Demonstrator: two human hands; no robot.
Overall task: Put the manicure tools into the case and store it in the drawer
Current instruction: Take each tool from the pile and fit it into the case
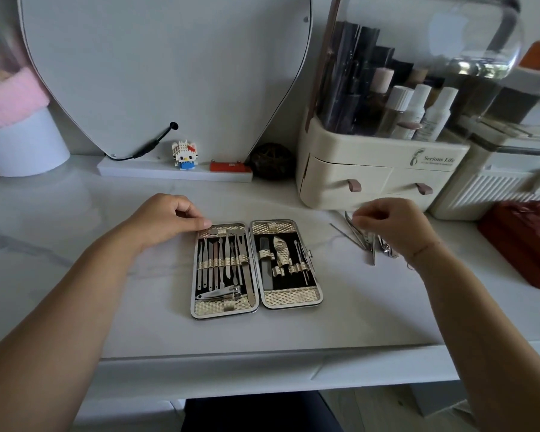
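Start with the case (256, 269), lying open and flat on the table (106, 291), with most slots on its left half full. Find the left hand (169, 221) at the far left corner of the case, with fingers curled in, holding nothing, only the thumb tip touching the rim. Press down there a little, to stop the case from sliding. Find the right hand (393, 227) just to the right of the case, low over the loose tools (367, 243), with fingers bent in. Cannot tell whether pinching one thin tool or just touching the pile.

Take only one tool at a time. Pinch near the middle, not at the pointy end. Lift slowly, to keep from dragging the rest of the pile along. Carry over to the right half of the case, to the gold loops (293, 269) with room left. Line up straight with the other tools there, then slide the thin end under a loop until snug. Do not push hard or sideways; could bend the loop or knock a neighbor out. Go on like this until done with the whole pile. Then fold the case shut and put away in the drawer (349, 179), behind the case and a bit to the right.
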